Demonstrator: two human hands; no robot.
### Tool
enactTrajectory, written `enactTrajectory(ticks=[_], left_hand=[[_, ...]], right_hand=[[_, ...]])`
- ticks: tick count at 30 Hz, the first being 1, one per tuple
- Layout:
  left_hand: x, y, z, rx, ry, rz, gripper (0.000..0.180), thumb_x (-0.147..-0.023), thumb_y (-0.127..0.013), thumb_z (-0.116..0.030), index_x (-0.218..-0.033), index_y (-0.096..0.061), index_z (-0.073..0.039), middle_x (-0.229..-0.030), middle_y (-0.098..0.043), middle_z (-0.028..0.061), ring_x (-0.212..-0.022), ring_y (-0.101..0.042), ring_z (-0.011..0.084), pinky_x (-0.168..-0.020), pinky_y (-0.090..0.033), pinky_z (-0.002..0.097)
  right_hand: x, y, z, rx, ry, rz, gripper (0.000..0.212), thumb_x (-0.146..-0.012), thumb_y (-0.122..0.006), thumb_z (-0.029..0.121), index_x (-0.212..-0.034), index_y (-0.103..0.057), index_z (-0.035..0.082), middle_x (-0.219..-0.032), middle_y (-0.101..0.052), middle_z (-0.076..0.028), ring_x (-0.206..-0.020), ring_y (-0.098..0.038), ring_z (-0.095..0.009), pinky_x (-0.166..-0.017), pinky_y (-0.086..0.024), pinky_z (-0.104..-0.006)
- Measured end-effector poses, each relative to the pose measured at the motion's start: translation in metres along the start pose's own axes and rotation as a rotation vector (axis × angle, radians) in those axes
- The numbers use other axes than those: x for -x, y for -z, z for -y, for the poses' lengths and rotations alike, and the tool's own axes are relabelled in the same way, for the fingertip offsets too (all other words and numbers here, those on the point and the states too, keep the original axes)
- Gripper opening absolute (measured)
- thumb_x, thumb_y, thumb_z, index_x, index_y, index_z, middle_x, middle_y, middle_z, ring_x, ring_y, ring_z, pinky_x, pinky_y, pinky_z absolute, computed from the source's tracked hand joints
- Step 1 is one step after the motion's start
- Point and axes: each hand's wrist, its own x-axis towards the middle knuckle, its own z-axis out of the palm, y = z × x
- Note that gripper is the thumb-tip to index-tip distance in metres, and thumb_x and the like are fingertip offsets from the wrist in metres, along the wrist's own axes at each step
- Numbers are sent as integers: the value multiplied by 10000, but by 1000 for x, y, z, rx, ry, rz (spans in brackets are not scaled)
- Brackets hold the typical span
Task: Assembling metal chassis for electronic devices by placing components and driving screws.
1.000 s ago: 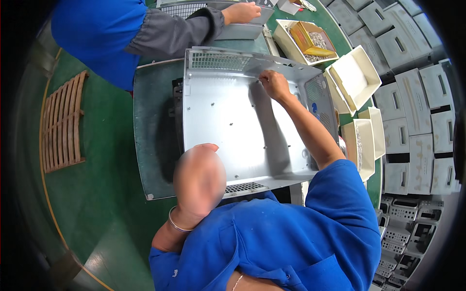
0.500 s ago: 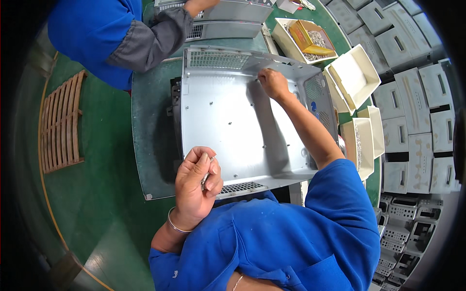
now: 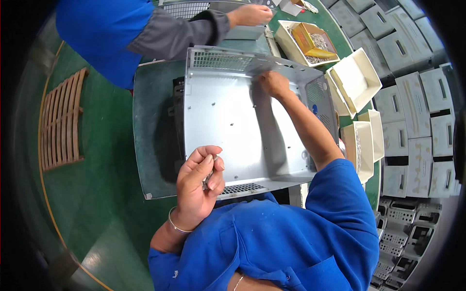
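A large silver sheet-metal chassis (image 3: 213,140) with raised walls and perforated vents lies in front of me. Several small metal standoffs (image 3: 232,124) stand up from its floor. My right hand (image 3: 273,83) reaches to the far inner wall, its fingers closed against the floor by the corner; whatever they pinch is hidden. Over the near left edge, my left hand (image 3: 200,182) is closed around several small metal standoffs (image 3: 207,180), one of them poking up between thumb and forefinger.
Cream plastic bins (image 3: 357,80) with small metal parts line the right side. A co-worker's hand (image 3: 250,15) and grey sleeve work over another metal panel beyond the chassis. A wooden pallet (image 3: 64,119) lies on the green floor. Grey metal cases (image 3: 417,111) are stacked at far right.
The co-worker's hand and sleeve have moved right. My left thumb and fingers have shifted, bringing one standoff up to the fingertips. My right hand stays nearly in place at the far wall.
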Motion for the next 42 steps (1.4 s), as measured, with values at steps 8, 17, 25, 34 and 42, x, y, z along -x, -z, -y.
enactTrajectory(ticks=[8, 17, 25, 34, 42], left_hand=[[1, -2, 2, -25, -13, -25, 274, -892, -444, -132, -1148, -380, -58, -710, -475, 23, -460, -342, 27, -372, -247, 156], [2, -3, 1, -89, -46, -22, 257, -909, -420, -149, -1142, -395, -45, -722, -474, 19, -450, -332, 25, -362, -254, 150], [-1, -1, 2, -32, 19, 28, 242, -905, -355, -159, -1039, -477, 2, -693, -480, 25, -438, -333, 50, -343, -252, 175], [1, 1, -2, -30, 35, 5, 297, -846, -368, -81, -1104, -473, 21, -705, -494, 38, -447, -353, 54, -357, -255, 177], [-1, -2, 1, -51, 7, -11, 237, -896, -388, -100, -1110, -454, -20, -704, -514, 37, -426, -336, 38, -352, -250, 167]], right_hand=[[101, 85, 107, -1238, 561, 558, 205, -842, -571, 202, -762, -547, 15, -681, -480, 7, -642, -431, -60, -593, -363, -199], [136, 115, 119, -1049, 662, 570, 53, -768, -602, 8, -814, -586, -14, -740, -581, -46, -684, -521, -92, -614, -426, -225], [41, 54, -105, -390, -200, -139, 116, -708, -586, 96, -767, -624, 4, -649, -604, -72, -491, -564, -131, -471, -476, -269], [20, 11, -137, -36, -227, -160, 157, -677, -520, 94, -765, -646, 59, -816, -612, -183, -787, -587, -346, -728, -466, -415], [20, 10, -142, -38, -157, -147, 147, -681, -533, 95, -766, -641, 43, -785, -610, -184, -764, -592, -345, -720, -467, -406]])
